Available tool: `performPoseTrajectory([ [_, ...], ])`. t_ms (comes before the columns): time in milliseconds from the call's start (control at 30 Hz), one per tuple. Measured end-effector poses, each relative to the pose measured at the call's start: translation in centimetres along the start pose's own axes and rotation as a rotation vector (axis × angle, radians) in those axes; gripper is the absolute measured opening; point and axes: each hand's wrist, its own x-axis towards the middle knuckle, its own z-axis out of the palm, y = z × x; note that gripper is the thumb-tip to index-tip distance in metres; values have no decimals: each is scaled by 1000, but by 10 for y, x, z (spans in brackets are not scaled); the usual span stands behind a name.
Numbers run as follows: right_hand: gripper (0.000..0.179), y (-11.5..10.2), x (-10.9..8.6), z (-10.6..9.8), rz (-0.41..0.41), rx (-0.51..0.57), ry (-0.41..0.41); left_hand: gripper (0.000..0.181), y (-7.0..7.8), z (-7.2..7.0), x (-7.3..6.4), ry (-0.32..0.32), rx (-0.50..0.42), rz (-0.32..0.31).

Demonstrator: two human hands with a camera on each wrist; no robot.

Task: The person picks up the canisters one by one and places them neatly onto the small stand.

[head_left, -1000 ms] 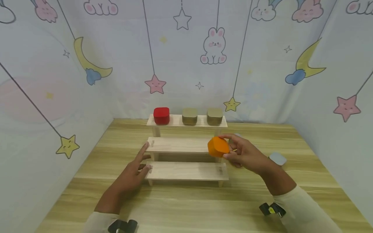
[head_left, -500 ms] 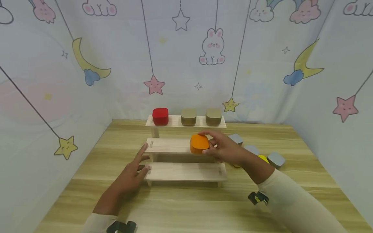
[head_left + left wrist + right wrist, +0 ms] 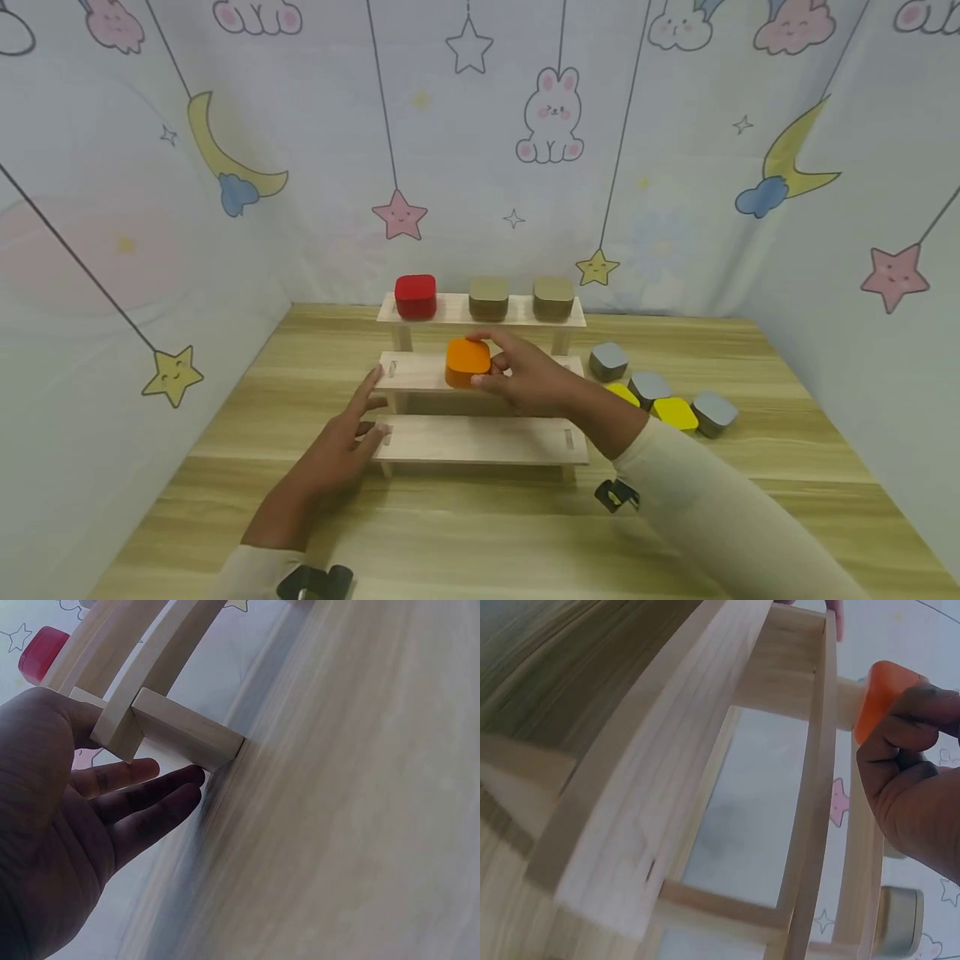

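A three-step wooden shelf [image 3: 480, 439] stands in the middle of the table. My right hand [image 3: 525, 375] pinches an orange rounded block [image 3: 468, 363] by its right side, low over the left part of the middle step; in the right wrist view the orange block [image 3: 885, 697] shows at the fingertips. My left hand [image 3: 347, 442] rests against the shelf's left end, its fingers spread. In the left wrist view the left hand's [image 3: 82, 817] thumb touches the step's end and the other fingers reach out loosely beside the support.
A red block [image 3: 416, 297] and two tan blocks [image 3: 488, 299] sit on the top step. Right of the shelf lie several grey blocks [image 3: 608, 361] and two yellow blocks [image 3: 674, 413]. Patterned cloth walls [image 3: 480, 167] enclose the table [image 3: 450, 533].
My right hand has carried the orange block leftward along the middle step, from its right end to left of centre, uncovering the blocks on the right. My left hand has stayed put.
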Motion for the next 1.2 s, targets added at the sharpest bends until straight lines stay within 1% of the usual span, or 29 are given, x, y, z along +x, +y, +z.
performPoseTrajectory([
  [100,64,-9,8,6,34,-11,8,87,2,-1,0,-6,12,-11],
  [200,63,-18,15,11,50,-67,25,87,3,-1,0,-6,16,-18],
  [300,61,-24,24,13,39,-125,22,88,3,-1,1,-9,20,-31],
  [400,61,-27,32,14,16,-158,-8,90,2,-1,2,-15,17,-57],
  [500,62,-28,39,17,-2,-192,-28,91,1,0,2,-20,8,-65],
  [600,62,-27,44,20,-7,-210,-33,92,0,1,2,-19,-1,-57],
  [767,61,-28,51,25,-15,-241,-37,92,0,1,3,-20,-1,-64],
  [900,62,-29,57,30,-50,-309,-17,91,1,0,2,-20,-8,-62],
  [1000,63,-29,61,32,-75,-356,-3,90,2,0,2,-18,-7,-46],
  [1200,61,-30,65,37,-67,-361,-8,90,0,1,2,-8,-6,-24],
])
